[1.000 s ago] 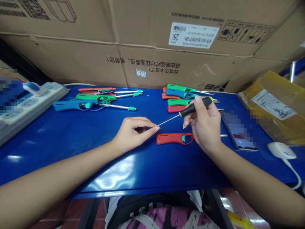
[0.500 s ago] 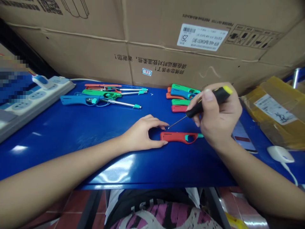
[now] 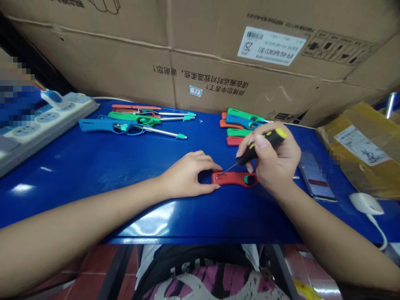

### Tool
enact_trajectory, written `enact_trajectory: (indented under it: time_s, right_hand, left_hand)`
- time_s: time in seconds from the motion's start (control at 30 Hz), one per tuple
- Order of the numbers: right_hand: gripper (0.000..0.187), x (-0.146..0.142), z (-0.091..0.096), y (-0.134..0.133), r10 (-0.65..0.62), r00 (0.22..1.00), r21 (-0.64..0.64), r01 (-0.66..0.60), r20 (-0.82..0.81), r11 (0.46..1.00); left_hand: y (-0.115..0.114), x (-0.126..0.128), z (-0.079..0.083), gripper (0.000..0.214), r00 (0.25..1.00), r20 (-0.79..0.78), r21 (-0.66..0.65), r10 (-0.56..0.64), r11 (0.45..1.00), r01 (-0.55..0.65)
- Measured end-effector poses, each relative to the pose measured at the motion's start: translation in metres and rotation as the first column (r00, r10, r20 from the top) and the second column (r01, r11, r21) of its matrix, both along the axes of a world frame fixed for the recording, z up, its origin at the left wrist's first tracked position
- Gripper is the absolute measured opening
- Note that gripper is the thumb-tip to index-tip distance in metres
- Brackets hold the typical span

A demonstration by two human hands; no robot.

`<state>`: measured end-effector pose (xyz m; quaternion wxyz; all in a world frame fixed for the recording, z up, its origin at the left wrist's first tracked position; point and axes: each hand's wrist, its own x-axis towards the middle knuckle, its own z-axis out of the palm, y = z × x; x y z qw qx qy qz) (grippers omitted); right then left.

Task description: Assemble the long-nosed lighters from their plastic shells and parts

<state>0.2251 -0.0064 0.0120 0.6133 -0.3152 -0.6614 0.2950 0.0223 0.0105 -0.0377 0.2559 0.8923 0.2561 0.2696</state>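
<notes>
- A right hand [image 3: 275, 162] closes round the black-and-yellow handle of a screwdriver [image 3: 247, 155], thumb laid along the top, shaft slanting down and left.
- A left hand [image 3: 189, 175] pinches the butt of a red lighter [image 3: 233, 179] between thumb and fingertips, one at each long edge.
- The red lighter lies flat on the blue table [image 3: 137, 160], before the worker, its nozzle end partly behind the right hand.
- The screwdriver's tip meets the lighter near the butt; a pale speck there is too small to name. By the look of it, driver work at that spot is in hand, and it calls for a firm brace and a steady, upright shaft.
- Farther back, left, lie a blue lighter [image 3: 98, 125], a green lighter [image 3: 134, 117] and reddish parts; right, more lighters [image 3: 237, 132] sit in a row, partly hidden.
- A phone [image 3: 315, 177] lies right of the hand, near a white device [image 3: 366, 203] and a taped parcel [image 3: 350, 166].
- A power strip [image 3: 34, 127] edges the left side; a large carton [image 3: 115, 62] walls the back, above a reddish tiled floor [image 3: 96, 262].
</notes>
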Motion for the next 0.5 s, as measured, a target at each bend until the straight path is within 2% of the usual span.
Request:
enact_trajectory:
  time_s: [0.1, 0.5]
  right_hand:
    - [0.010, 0.0021, -0.0041, 0.0035, 0.035, 0.999, 0.057, -0.036, 0.016, 0.998]
    - [0.011, 0.0036, -0.0080, 0.0036, 0.020, 0.996, 0.092, -0.028, 0.085, 0.995]
  left_hand:
    - [0.0000, -0.0002, 0.0001, 0.033, 1.000, 0.006, 0.006, -0.004, 1.000, 0.004]
    - [0.0008, 0.0001, -0.0005, 0.032, 1.000, 0.006, 0.009, -0.010, 1.000, 0.010]
